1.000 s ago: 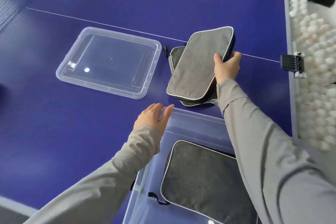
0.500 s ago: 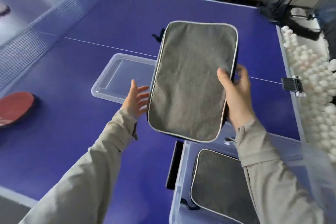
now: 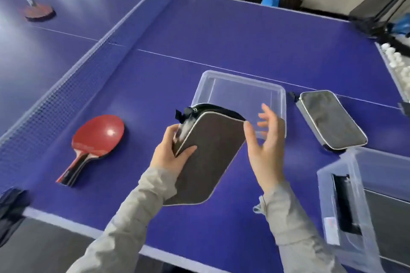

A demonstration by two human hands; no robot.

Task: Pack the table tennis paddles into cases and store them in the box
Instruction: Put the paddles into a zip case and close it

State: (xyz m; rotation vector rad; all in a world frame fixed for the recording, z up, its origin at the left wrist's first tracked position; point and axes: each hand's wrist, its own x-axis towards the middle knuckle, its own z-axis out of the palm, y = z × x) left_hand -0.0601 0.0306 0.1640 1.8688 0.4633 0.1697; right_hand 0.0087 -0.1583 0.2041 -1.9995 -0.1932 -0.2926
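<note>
Grey case (image 3: 208, 157) gripped at its left edge by the left hand (image 3: 170, 153), right hand (image 3: 264, 148) spread beside it, red paddle (image 3: 97, 137) at left on blue surface (image 3: 221, 29).

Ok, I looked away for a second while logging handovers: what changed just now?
The case was lifted off the second case and passed from the right grip, now open beside it, to the left grip, which left the box rim and holds the case's left edge. The lid, second case and box stayed put.
</note>
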